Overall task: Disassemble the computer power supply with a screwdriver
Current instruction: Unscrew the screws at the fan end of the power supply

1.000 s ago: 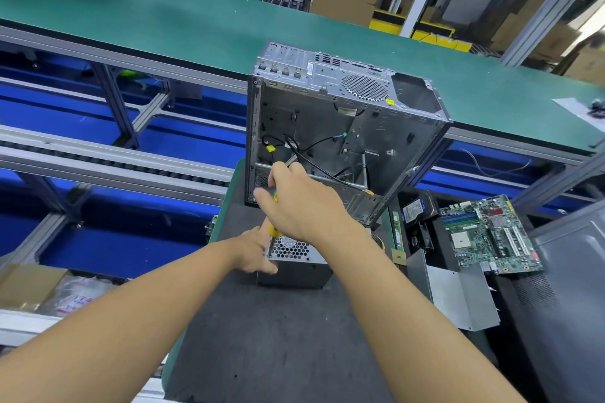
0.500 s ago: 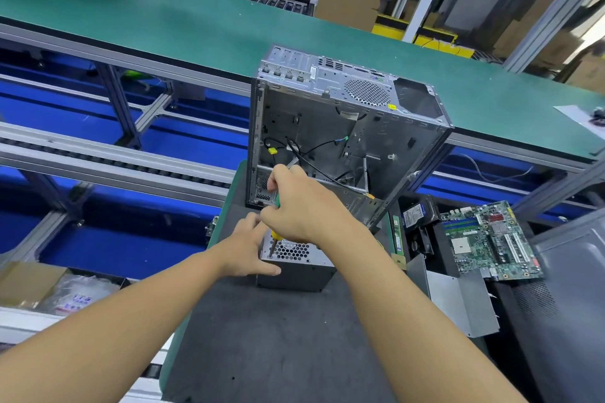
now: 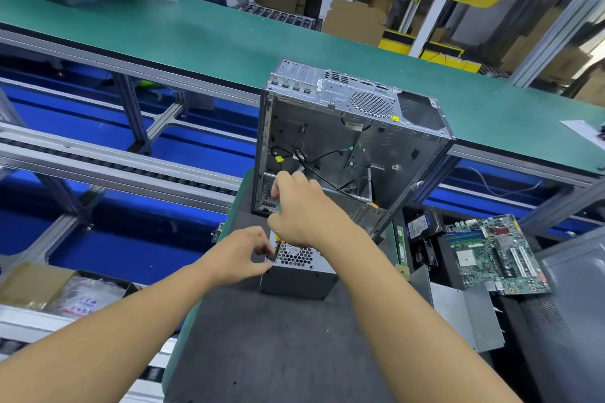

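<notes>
Right hand (image 3: 301, 216) grips screwdriver (image 3: 276, 250) on honeycomb-meshed power supply (image 3: 298, 275).

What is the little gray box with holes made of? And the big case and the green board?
The power supply looks like dull gray sheet metal: it has a punched hexagon grille. The case seems bare silvery metal, with folded edges and stamped holes. The board is probably stiff plastic-like laminate, green, carrying small parts.

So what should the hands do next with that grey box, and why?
Probably turn the screwdriver to back a screw out. The right hand grips its handle, its tip sits at the near left corner of the power supply, and the left hand holds that corner. The screw itself is too small to see.
</notes>
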The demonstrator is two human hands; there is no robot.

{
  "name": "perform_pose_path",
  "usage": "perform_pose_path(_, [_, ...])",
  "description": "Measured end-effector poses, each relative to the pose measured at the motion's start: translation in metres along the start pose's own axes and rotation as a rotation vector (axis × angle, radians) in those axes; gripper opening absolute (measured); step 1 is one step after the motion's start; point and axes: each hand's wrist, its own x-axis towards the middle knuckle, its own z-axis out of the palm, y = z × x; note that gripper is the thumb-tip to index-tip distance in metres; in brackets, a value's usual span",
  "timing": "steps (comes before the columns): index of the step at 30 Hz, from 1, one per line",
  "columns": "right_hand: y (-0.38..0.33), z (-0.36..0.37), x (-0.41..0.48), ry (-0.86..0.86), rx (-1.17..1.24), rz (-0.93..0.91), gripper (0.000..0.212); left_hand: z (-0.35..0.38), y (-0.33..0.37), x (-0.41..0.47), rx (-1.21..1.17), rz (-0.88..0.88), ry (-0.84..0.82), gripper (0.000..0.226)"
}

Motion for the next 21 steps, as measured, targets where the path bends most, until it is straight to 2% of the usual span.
perform_pose_path(5, [0.002, 0.005, -0.001, 0.072, -0.126, 0.012, 0.031, 0.002, 0.003, 0.001, -0.004, -0.033, 0.004, 0.014])
perform_pose_path(9, [0.003, 0.008, -0.002, 0.073, -0.033, -0.021, 0.017, 0.006, 0.007, 0.004, 0.000, -0.050, 0.039, 0.016])
perform_pose_path(13, [0.008, 0.005, -0.007, 0.073, 0.088, -0.027, 0.017, 0.010, 0.010, 0.005, 0.045, -0.098, 0.048, 0.017])
perform_pose_path(16, [0.017, 0.000, -0.014, 0.167, 0.193, 0.017, 0.018, 0.012, 0.011, 0.008, 0.041, -0.117, 0.080, 0.018])
perform_pose_path(18, [0.023, -0.004, -0.018, 0.247, 0.217, 0.033, 0.017, 0.012, 0.012, 0.011, 0.054, -0.088, 0.069, 0.018])
perform_pose_path(21, [0.033, -0.007, -0.025, 0.280, 0.213, 0.032, 0.017, 0.011, 0.012, 0.012, 0.058, -0.018, 0.047, 0.019])
